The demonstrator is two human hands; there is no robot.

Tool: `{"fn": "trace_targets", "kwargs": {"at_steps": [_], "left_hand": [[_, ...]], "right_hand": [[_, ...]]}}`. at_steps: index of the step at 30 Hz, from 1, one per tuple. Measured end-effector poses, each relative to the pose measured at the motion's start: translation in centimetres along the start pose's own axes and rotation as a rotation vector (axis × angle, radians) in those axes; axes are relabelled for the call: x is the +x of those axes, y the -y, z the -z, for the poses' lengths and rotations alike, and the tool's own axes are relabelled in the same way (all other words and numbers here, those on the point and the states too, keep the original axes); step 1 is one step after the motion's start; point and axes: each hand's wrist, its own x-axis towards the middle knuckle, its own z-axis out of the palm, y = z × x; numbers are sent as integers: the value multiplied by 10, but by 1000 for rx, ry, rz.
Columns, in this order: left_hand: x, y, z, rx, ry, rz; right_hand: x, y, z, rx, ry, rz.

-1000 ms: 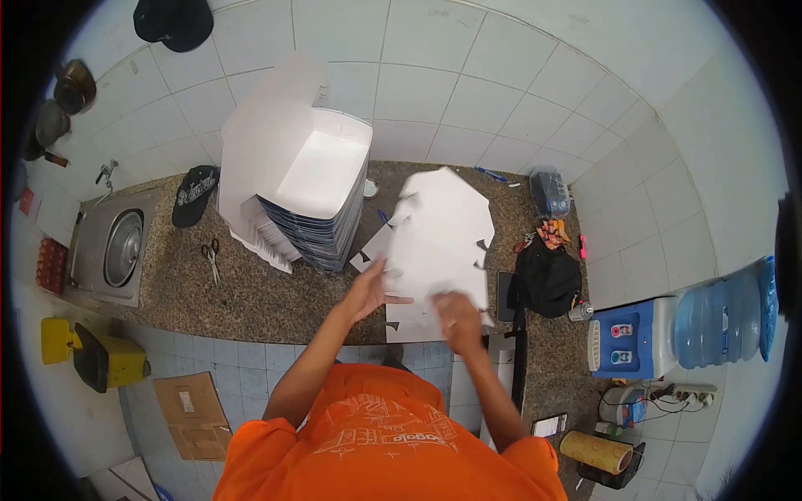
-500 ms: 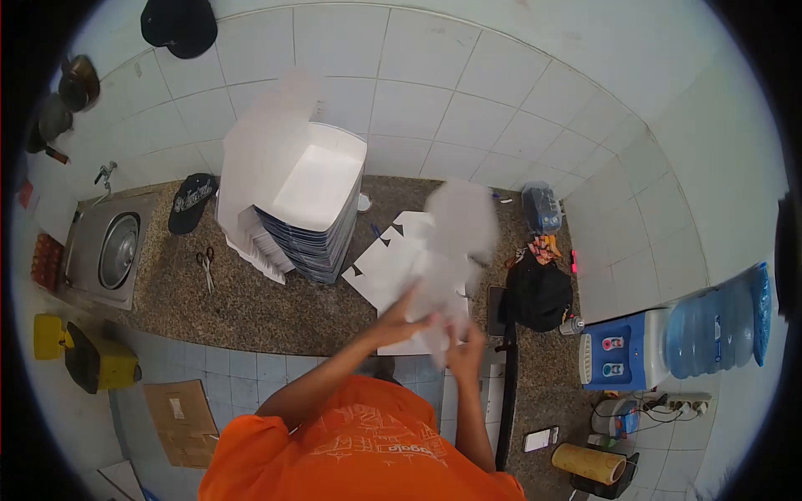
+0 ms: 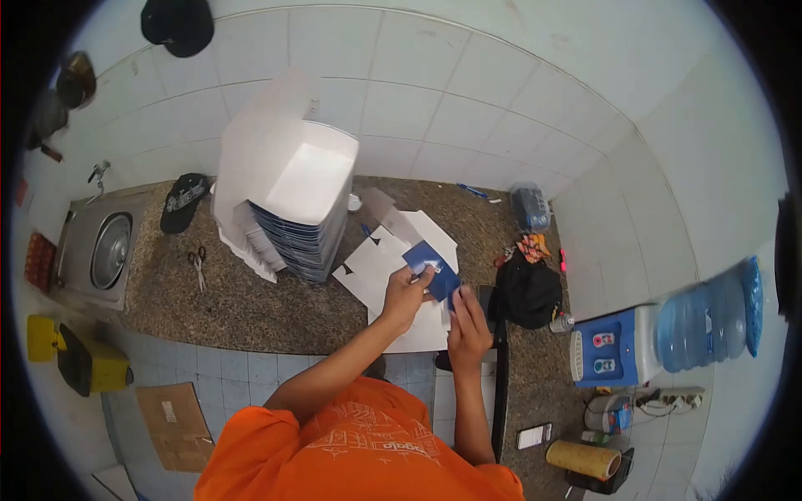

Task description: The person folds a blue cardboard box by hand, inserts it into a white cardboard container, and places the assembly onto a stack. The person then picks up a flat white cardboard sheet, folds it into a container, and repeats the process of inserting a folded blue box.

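Over the counter, a cardboard box blank (image 3: 434,284) with a blue face and a pale, blurred flap is held between both hands. My left hand (image 3: 407,298) grips its left side, with the thumb lying on the blue face. At the blank's lower right edge, my right hand (image 3: 469,324) pinches the card, its fingers pressed together. Beneath them lie flat white cardboard blanks (image 3: 368,271) with notched edges. To the left rises a tall stack of nested paper trays (image 3: 327,171), white inside and dark blue outside, next to upright white card sheets (image 3: 259,146).
Scissors (image 3: 197,269) and a dark cap (image 3: 185,203) lie on the counter's left, before a metal sink (image 3: 88,255). On the right are a black bag (image 3: 530,290), a clear container (image 3: 531,207), a water dispenser (image 3: 614,351) and a phone (image 3: 534,436).
The blank was a pale blur spread above the flat sheets; now its blue face shows, lower and closer to my hands. My left hand has moved up onto it. The view has shifted slightly.
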Motion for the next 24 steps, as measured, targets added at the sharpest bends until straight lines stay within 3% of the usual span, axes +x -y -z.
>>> {"fn": "trace_targets", "kwargs": {"at_steps": [1, 3, 5, 6, 7, 9, 11, 13, 18, 21, 23, 24], "left_hand": [[4, 9, 2, 4, 15, 12], [8, 22, 3, 304, 162, -134], [4, 21, -6, 185, 243, -161], [-3, 6, -14, 19, 251, -77], [-5, -2, -19, -147, 255, 5], [-3, -5, -13, -157, 255, 52], [-7, -5, -9, -215, 254, 75], [-16, 5, -14, -226, 238, 75], [-21, 18, -18, -276, 339, -45], [-28, 17, -20, -142, 352, -39], [-26, 25, -17, -39, 386, -31], [-24, 29, -14, 45, 322, -56]], "right_hand": [[11, -3, -1, -16, -7, -10], [29, -4, -5, -36, 37, -26], [32, -6, -5, 61, -5, -120], [32, -7, -5, 172, -40, -201], [29, -7, -2, 170, -41, -200], [17, -7, 6, 255, 108, -61], [8, -3, 1, 283, 161, -87], [0, -12, -13, 49, 69, 24], [-17, -15, -37, 52, -158, 2], [-15, -2, -37, 167, -285, -129], [-4, 10, -31, 209, -364, -361], [2, 9, -31, 197, -365, -366]]}}
